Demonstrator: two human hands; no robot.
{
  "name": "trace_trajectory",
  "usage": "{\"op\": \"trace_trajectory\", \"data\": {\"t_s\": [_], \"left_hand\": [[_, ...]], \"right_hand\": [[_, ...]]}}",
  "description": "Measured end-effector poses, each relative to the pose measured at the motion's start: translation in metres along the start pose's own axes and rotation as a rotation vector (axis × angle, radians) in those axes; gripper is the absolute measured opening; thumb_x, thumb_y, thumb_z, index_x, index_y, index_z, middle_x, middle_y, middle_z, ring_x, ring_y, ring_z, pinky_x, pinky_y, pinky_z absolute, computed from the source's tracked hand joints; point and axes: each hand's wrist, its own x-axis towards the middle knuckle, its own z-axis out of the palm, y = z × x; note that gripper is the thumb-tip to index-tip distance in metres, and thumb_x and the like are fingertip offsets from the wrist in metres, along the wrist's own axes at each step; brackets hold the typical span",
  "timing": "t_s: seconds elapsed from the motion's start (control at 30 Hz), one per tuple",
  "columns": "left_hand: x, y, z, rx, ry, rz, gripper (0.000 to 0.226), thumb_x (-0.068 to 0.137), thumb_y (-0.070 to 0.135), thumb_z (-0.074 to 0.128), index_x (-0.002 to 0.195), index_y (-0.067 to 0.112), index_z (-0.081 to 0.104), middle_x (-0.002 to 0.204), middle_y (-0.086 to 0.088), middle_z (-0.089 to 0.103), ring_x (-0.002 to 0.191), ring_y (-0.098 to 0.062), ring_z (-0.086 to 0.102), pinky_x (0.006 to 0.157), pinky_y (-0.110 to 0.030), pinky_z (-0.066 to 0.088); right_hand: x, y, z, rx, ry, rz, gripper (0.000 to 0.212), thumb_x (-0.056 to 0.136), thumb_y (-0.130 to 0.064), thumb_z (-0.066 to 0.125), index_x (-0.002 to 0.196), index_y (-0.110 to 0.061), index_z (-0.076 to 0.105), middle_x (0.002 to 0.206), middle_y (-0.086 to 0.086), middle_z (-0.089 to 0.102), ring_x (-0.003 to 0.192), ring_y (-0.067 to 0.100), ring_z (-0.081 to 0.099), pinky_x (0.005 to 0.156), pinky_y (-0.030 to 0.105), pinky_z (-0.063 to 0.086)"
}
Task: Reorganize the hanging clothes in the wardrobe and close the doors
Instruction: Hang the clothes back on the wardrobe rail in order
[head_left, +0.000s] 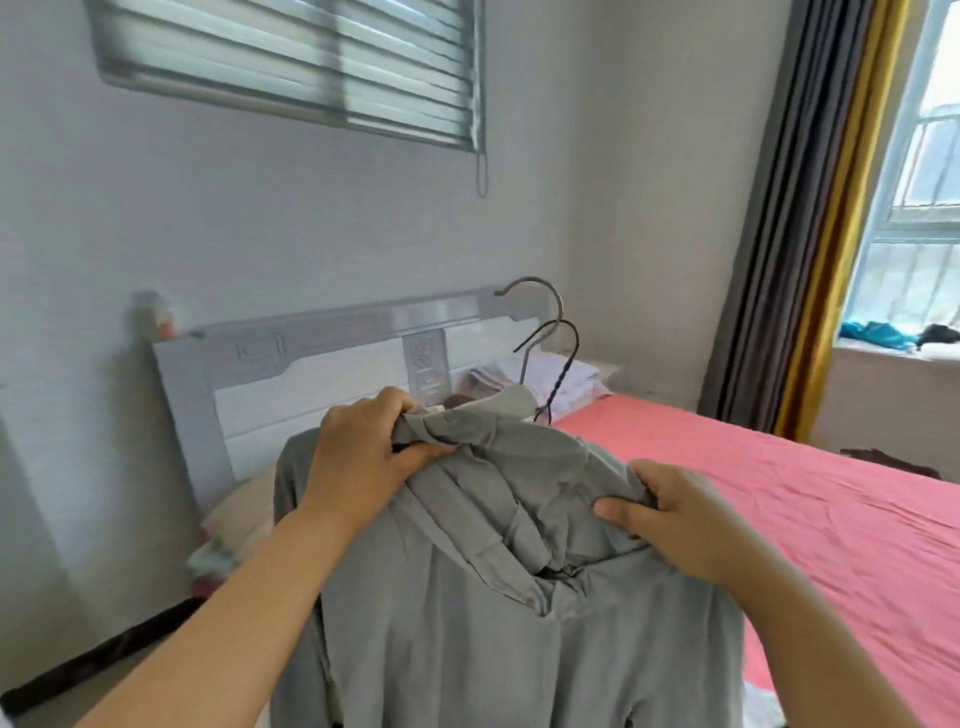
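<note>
Over the pink bed (779, 493), a grey hooded garment (467, 597) hangs up front, two hanger hooks (550, 322) poking above its collar. Left hand (358, 447) bunches the hood fabric in a tight grip; right hand (670, 514) pinches the shoulder, fingers curled in.

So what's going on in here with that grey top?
A person is holding a grey hooded garment up over a bed with a pink sheet. The left hand bunches fabric near the collar, and the right hand grips the hood's edge. Two metal hanger hooks stick up above the collar. No wardrobe is in view here.
</note>
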Motion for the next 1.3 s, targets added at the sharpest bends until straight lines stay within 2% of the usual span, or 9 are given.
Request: {"op": "trace_trajectory", "data": {"t_s": [0.1, 0.27, 0.47, 0.6, 0.73, 0.87, 1.03, 1.2, 1.3], "left_hand": [[-0.001, -0.055, -0.019, 0.036, -0.009, -0.058, 0.048, 0.061, 0.076, 0.047, 0.082, 0.032, 0.047, 0.072, 0.020, 0.053, 0.072, -0.013, 0.052, 0.065, -0.031, 0.035], [0.013, -0.135, -0.043, 0.098, -0.002, -0.091, 0.051, 0.061, 0.078, 0.045, 0.084, 0.033, 0.048, 0.074, 0.016, 0.057, 0.071, -0.010, 0.052, 0.063, -0.028, 0.035], [0.030, -0.216, -0.063, 0.182, 0.058, -0.166, 0.046, 0.063, 0.074, 0.050, 0.088, 0.035, 0.053, 0.077, 0.024, 0.055, 0.077, -0.004, 0.049, 0.088, -0.033, 0.032], [0.028, -0.275, -0.072, 0.345, 0.083, -0.308, 0.045, 0.077, 0.059, 0.059, 0.114, 0.033, 0.057, 0.108, 0.016, 0.061, 0.107, -0.012, 0.053, 0.105, -0.047, 0.027], [0.022, -0.326, -0.083, 0.422, 0.112, -0.350, 0.064, 0.074, 0.068, 0.037, 0.126, 0.035, 0.052, 0.125, 0.011, 0.055, 0.123, -0.015, 0.044, 0.105, -0.042, 0.026], [0.028, -0.374, -0.096, 0.417, 0.129, -0.400, 0.073, 0.074, 0.072, 0.027, 0.134, 0.036, 0.047, 0.142, 0.007, 0.041, 0.138, -0.016, 0.026, 0.113, -0.045, 0.011], [0.061, -0.451, -0.108, 0.423, 0.116, -0.481, 0.055, 0.087, 0.061, 0.044, 0.132, 0.032, 0.047, 0.128, 0.011, 0.053, 0.127, -0.013, 0.040, 0.113, -0.046, 0.015], [0.096, -0.533, -0.115, 0.448, 0.213, -0.527, 0.084, 0.072, 0.079, 0.029, 0.139, 0.029, 0.037, 0.142, 0.015, 0.040, 0.132, -0.002, 0.028, 0.115, -0.034, 0.014], [0.113, -0.578, -0.120, 0.461, 0.257, -0.614, 0.091, 0.069, 0.081, 0.030, 0.144, 0.029, 0.029, 0.151, 0.009, 0.028, 0.141, -0.008, 0.017, 0.117, -0.043, 0.014]], "right_hand": [[0.036, -0.030, 0.042, 0.006, 0.053, -0.037, 0.034, 0.078, -0.034, 0.073, 0.066, -0.020, 0.043, 0.061, -0.009, 0.046, 0.058, 0.009, 0.043, 0.059, 0.034, 0.034], [0.093, -0.076, 0.100, 0.046, 0.132, -0.008, 0.034, 0.067, -0.042, 0.079, 0.071, -0.024, 0.051, 0.068, -0.009, 0.059, 0.068, 0.012, 0.056, 0.063, 0.033, 0.042], [0.159, -0.114, 0.161, 0.189, 0.138, -0.034, 0.039, 0.063, -0.036, 0.083, 0.062, -0.013, 0.051, 0.053, -0.004, 0.052, 0.055, 0.018, 0.051, 0.056, 0.035, 0.039], [0.206, -0.150, 0.206, 0.124, 0.136, -0.066, 0.038, 0.065, -0.042, 0.078, 0.064, -0.015, 0.052, 0.057, -0.004, 0.058, 0.061, 0.019, 0.056, 0.059, 0.036, 0.042], [0.253, -0.189, 0.250, 0.089, 0.110, -0.119, 0.037, 0.067, -0.046, 0.077, 0.064, -0.018, 0.052, 0.061, -0.004, 0.058, 0.063, 0.015, 0.055, 0.057, 0.031, 0.039], [0.305, -0.225, 0.301, 0.066, 0.040, -0.163, 0.037, 0.070, -0.048, 0.074, 0.070, -0.016, 0.054, 0.064, -0.006, 0.058, 0.065, 0.012, 0.052, 0.055, 0.027, 0.035], [0.383, -0.268, 0.377, 0.122, -0.026, -0.236, 0.040, 0.070, -0.047, 0.073, 0.066, -0.015, 0.048, 0.063, -0.005, 0.056, 0.066, 0.016, 0.053, 0.056, 0.031, 0.037], [0.468, -0.312, 0.441, 0.173, -0.071, -0.289, 0.039, 0.073, -0.048, 0.070, 0.066, -0.018, 0.046, 0.063, -0.007, 0.056, 0.068, 0.016, 0.053, 0.056, 0.029, 0.035], [0.508, -0.344, 0.479, 0.191, -0.092, -0.324, 0.039, 0.074, -0.049, 0.068, 0.067, -0.019, 0.044, 0.064, -0.008, 0.055, 0.070, 0.017, 0.053, 0.056, 0.029, 0.034]]}}
